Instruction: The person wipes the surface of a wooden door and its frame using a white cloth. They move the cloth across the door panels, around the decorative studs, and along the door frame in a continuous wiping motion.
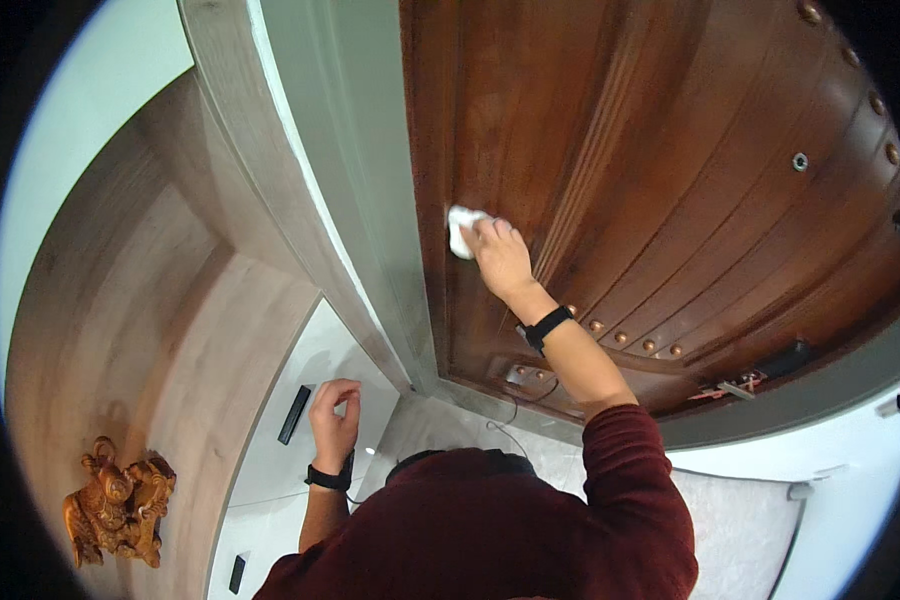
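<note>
Your maroon sweater (470, 530) is closest to the lens and fills the bottom centre. Status: reads as mid-wipe. Your right hand (505, 262) is pinched narrow on a white cloth (460, 230), with the cloth up against the brown wooden door (650, 180), near its left edge beside the grey-green door frame (355, 130). Cloth or paper wipe: can't tell which. One spot is under the cloth now. No clear line separates wiped wood from unwiped, so you can't call any panel done or pending from this view. Bronze studs (597, 326) and the peephole (799, 162) sit apart from the cloth.

Your left hand (335, 415) is half-curled, nothing visible in it; can't tell how tight the fingers are. It's just beside the upper black handle (293, 414) on the white cabinet (270, 450); contact unclear.

Containers: you've got the white cabinet with its fronts looking closed, so contents are hidden. Second black handle (237, 573) is lower down. Above the cabinet, the open wood-grain niche (185, 350) holds a carved wooden figurine (118, 505); nothing else in it shows.

Also in your view: a thin dark cable (505, 430) over the grey floor (425, 425).
</note>
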A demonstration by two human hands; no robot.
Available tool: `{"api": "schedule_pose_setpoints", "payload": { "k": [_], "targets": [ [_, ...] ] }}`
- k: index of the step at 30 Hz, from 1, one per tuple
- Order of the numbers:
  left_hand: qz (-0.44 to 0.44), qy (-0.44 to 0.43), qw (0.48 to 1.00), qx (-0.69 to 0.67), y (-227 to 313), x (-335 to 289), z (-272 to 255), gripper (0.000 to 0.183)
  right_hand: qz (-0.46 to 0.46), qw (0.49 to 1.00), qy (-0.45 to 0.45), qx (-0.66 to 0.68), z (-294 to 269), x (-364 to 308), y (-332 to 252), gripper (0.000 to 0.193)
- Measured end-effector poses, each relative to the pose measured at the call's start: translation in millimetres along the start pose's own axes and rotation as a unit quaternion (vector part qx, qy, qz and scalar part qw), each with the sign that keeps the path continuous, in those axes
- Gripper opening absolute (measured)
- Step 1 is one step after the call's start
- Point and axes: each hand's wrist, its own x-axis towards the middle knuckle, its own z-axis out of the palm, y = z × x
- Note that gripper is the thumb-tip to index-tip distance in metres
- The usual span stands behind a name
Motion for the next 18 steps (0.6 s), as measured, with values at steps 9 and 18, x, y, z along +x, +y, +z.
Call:
{"api": "schedule_pose_setpoints", "payload": {
  "k": [9, 18],
  "targets": [
    [0.002, -0.044, 0.998, -0.052, 0.5, -0.6, 14.6, 0.015, 0.041, 0.928, 0.363, -0.078, -195.6, 35.1, 83.6, 0.071],
    [-0.006, -0.073, 0.994, -0.087, -4.2, 8.2, 35.2, 0.015, 0.064, 0.918, 0.374, -0.115, -128.1, 29.0, 102.8, 0.051]
  ]
}}
